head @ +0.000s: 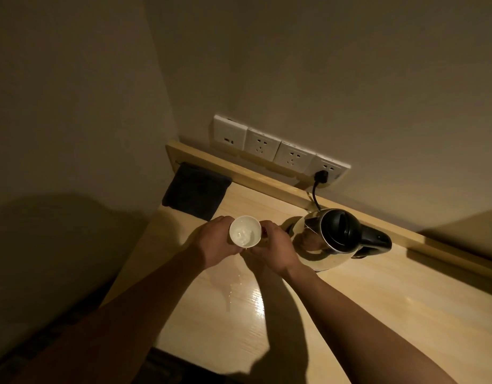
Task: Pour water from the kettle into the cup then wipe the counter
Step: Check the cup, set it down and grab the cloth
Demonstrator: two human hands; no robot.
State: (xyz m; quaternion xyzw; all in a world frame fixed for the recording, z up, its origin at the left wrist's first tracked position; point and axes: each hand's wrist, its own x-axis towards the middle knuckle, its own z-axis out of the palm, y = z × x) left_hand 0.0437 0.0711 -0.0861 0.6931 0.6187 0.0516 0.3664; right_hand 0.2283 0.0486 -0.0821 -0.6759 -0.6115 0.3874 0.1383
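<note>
A small white cup point(244, 231) with water in it is held between both hands above the wooden counter point(377, 314). My left hand point(215, 241) wraps its left side and my right hand point(272, 246) grips its right side. Just to the right stands a steel kettle point(326, 239) with a black lid and handle, upright on the counter. A streak of spilled water point(233, 289) glistens on the counter below the cup. A dark folded cloth point(196, 191) lies at the counter's back left corner.
A row of white wall sockets point(278, 146) sits above the counter's raised back ledge, with the kettle's black plug point(321, 176) and cord in the rightmost one. Walls close in at the left and back. The counter's left edge drops to a dark floor.
</note>
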